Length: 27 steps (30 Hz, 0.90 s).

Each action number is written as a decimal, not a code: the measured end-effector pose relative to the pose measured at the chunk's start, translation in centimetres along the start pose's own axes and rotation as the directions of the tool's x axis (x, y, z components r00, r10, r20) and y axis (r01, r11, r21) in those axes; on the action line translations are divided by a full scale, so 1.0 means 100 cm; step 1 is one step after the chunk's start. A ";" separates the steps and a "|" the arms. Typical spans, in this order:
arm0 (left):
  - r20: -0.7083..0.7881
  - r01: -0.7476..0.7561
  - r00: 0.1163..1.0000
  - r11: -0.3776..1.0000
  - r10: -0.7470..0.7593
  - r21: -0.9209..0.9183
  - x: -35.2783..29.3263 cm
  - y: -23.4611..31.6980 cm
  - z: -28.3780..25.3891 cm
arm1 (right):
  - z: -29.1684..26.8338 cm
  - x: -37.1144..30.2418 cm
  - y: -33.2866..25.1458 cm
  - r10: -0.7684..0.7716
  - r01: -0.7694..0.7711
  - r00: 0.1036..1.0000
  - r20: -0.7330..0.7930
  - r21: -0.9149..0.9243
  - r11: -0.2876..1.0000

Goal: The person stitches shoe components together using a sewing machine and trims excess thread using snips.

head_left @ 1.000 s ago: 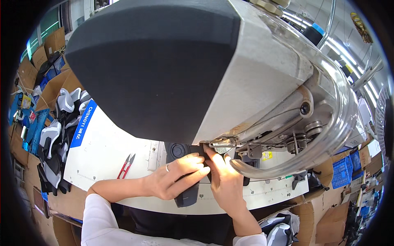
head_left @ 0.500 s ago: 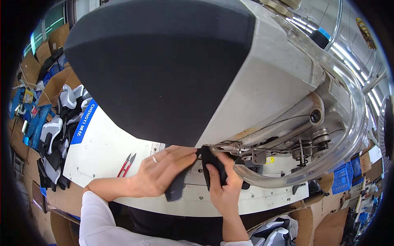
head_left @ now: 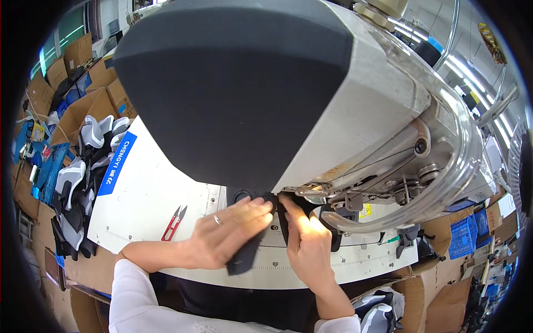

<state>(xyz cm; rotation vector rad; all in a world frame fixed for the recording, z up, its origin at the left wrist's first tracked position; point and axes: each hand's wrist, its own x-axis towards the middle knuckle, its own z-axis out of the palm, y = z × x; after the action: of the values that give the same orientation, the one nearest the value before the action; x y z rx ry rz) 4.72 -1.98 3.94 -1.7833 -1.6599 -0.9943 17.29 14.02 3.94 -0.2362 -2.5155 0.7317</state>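
Note:
A black fabric piece (head_left: 244,260) lies on the white sewing table beneath the sewing machine head (head_left: 233,105). My left hand (head_left: 227,230), with a ring on one finger, rests flat across it, fingers stretched toward the needle area. Just right of that, my right hand (head_left: 308,244) holds more black fabric (head_left: 302,204) close under the machine, its index finger extended and the others curled. The needle and part of the cloth are hidden by the machine and my fingers. Red-handled thread snips (head_left: 174,223) lie left of my left hand.
A clear curved tube (head_left: 400,222) loops close to my right hand. Grey, white and black pieces (head_left: 72,183) are heaped at the table's left edge. Cardboard boxes (head_left: 89,116) stand beyond. More pieces (head_left: 380,311) lie in a box at lower right.
My right hand has turned from thumb-on-top to index finger extended toward the needle area. My left hand keeps nearly the same place on the fabric. The view has shifted slightly.

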 end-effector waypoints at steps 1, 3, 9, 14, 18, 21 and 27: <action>0.022 -0.050 0.999 0.997 0.049 0.051 -0.002 0.000 0.004 | 0.004 -0.001 -0.001 -0.002 0.002 1.000 -0.001 -0.002 1.000; 0.040 -0.069 0.997 0.993 0.065 0.099 -0.002 0.002 0.009 | 0.012 -0.007 0.000 0.100 -0.078 0.991 -0.091 0.226 0.971; 0.065 -0.104 0.994 0.967 0.091 0.231 -0.004 0.002 0.017 | 0.026 -0.014 0.013 0.021 0.035 0.980 -0.199 0.275 0.961; 0.045 -0.109 0.994 0.966 0.101 0.236 0.001 0.001 0.015 | 0.030 -0.013 0.010 0.026 0.052 0.972 -0.235 0.322 0.945; 0.024 -0.111 0.994 0.956 0.108 0.271 0.005 0.003 0.010 | 0.028 -0.011 0.001 0.077 0.011 0.971 -0.226 0.364 0.931; 0.022 -0.112 0.994 0.952 0.110 0.285 0.006 0.004 0.010 | 0.030 -0.011 -0.002 0.064 0.036 0.967 -0.246 0.380 0.924; -0.009 -0.038 0.999 0.969 0.042 0.245 0.004 0.002 0.017 | 0.033 -0.012 -0.004 0.087 0.012 0.959 -0.270 0.346 0.938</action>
<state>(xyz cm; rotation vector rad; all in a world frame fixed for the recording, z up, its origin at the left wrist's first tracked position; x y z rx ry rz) 5.18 -0.44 3.24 -1.6355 -1.6522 -0.7465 16.59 11.79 1.27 -0.2454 -2.0772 1.0598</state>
